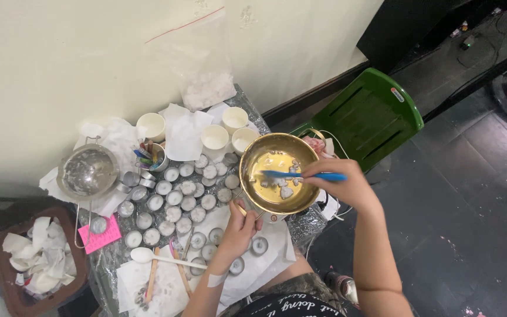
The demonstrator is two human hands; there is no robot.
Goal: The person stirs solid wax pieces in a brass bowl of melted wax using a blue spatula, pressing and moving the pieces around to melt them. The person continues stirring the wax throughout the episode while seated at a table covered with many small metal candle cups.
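A shiny metal pot [252, 154] holds yellow melted liquid with pale chunks floating in it. My right hand [342, 186] grips a blue spatula [300, 175], whose blade reaches into the liquid. At the pot's near edge my left hand [240, 226] is closed on the pot's handle. Left of the pot, several small round tins [174, 205] filled with white wax stand in rows on the table.
Several white paper cups [215, 137] stand behind the pot. A metal sieve bowl [88, 171], a cup of coloured sticks [151, 157], a white spoon [148, 256] and a pink note [101, 235] lie left. A green plastic chair [377, 111] stands right; a bin of tissues [36, 258] sits far left.
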